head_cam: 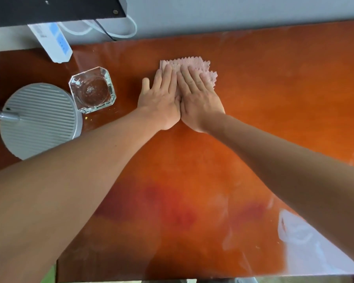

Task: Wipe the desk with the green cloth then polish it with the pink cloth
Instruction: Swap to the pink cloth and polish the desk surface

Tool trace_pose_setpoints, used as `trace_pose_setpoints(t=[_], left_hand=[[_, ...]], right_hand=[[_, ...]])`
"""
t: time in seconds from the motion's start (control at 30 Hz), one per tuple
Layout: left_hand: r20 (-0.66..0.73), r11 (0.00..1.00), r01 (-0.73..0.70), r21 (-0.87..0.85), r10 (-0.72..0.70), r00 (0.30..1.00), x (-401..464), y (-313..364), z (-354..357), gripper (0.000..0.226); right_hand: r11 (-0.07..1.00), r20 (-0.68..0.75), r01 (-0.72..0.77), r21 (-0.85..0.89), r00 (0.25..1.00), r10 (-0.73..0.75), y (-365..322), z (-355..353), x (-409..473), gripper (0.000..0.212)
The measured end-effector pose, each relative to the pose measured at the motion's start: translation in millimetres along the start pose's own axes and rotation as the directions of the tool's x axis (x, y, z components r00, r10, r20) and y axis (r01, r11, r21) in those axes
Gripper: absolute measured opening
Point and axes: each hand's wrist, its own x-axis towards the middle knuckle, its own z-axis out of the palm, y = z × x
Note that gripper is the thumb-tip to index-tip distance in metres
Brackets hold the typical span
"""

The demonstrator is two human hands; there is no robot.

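A pink fluffy cloth [194,64] lies on the glossy orange-brown desk [274,88] toward its far edge. Both hands press flat on it, side by side with fingers extended. My left hand [161,97] covers the cloth's left part, its thumb resting on bare desk. Over the right part lies my right hand [198,97], touching the left hand along its inner edge. Only the cloth's far and right fringe shows past the fingers. No green cloth is clearly visible; a green patch [49,274] shows below the desk's near left corner.
A square glass ashtray [92,89] stands left of the hands. A grey round lamp base [39,119] sits at the desk's left edge. A white power strip [51,41] with cables lies at the far left corner, against a grey wall.
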Motion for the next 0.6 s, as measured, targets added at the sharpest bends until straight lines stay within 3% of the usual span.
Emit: trace_pose_setpoints(t=[0.6], left_hand=[[-0.022,0.999,0.004,-0.044,-0.005,1.000,-262,20,132,0.066]], right_hand=[[0.996,0.043,0.068,0.049,0.997,-0.070,-136,102,-225,0.065]])
